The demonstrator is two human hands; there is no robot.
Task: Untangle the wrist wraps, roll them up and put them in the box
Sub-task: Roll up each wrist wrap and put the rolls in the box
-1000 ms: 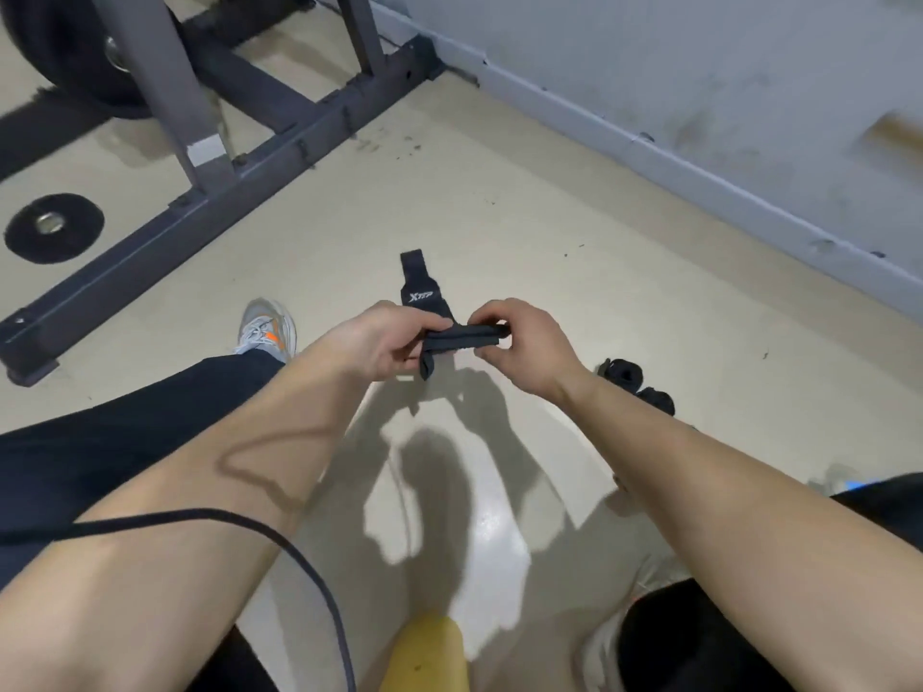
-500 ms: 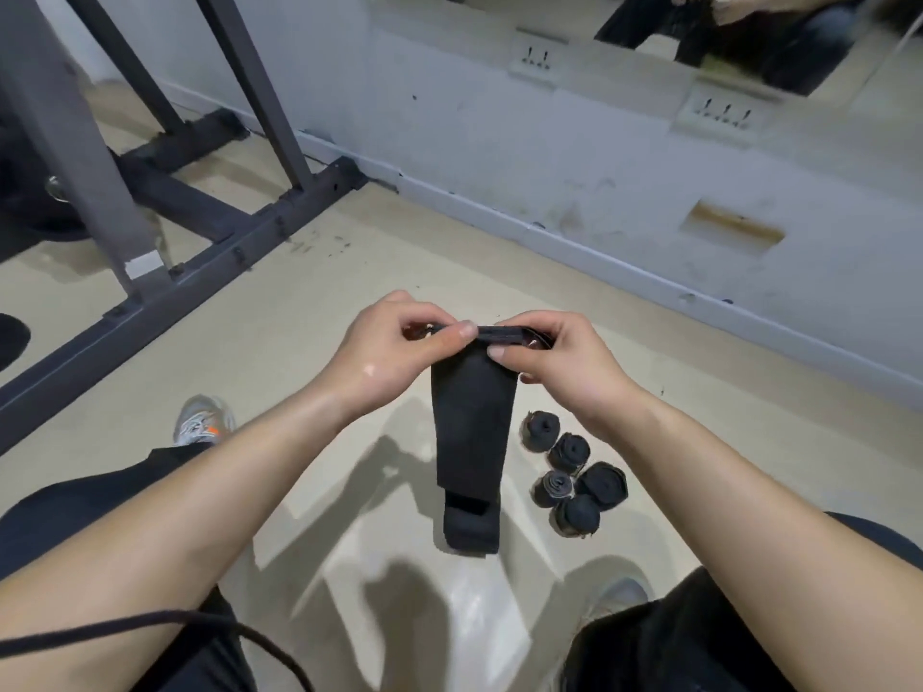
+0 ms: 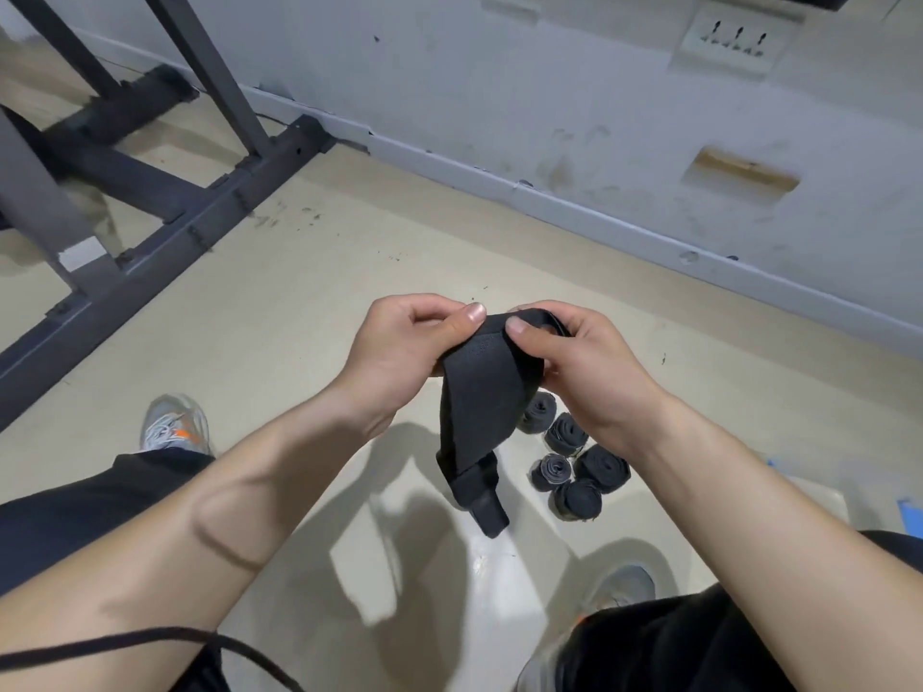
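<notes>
A black wrist wrap (image 3: pixel 479 407) hangs down between my hands above the floor, its stiff end dangling at the bottom. My left hand (image 3: pixel 399 352) pinches its top edge with thumb and fingers. My right hand (image 3: pixel 574 362) grips the other side of the top, where the strap is curled over into the start of a roll. Several rolled black wraps (image 3: pixel 569 457) lie grouped on the floor just below my right wrist. No box is in view.
A dark steel rack frame (image 3: pixel 165 227) runs across the floor at the left. A grey wall with a skirting board (image 3: pixel 574 207) lies ahead. My shoes (image 3: pixel 175 427) and black trouser legs frame the beige floor. A black cable (image 3: pixel 150 641) crosses my left forearm.
The view has tilted up toward the wall. The wrap went from a short strip held level to hanging down, and its top is now curled further over under my right thumb.
</notes>
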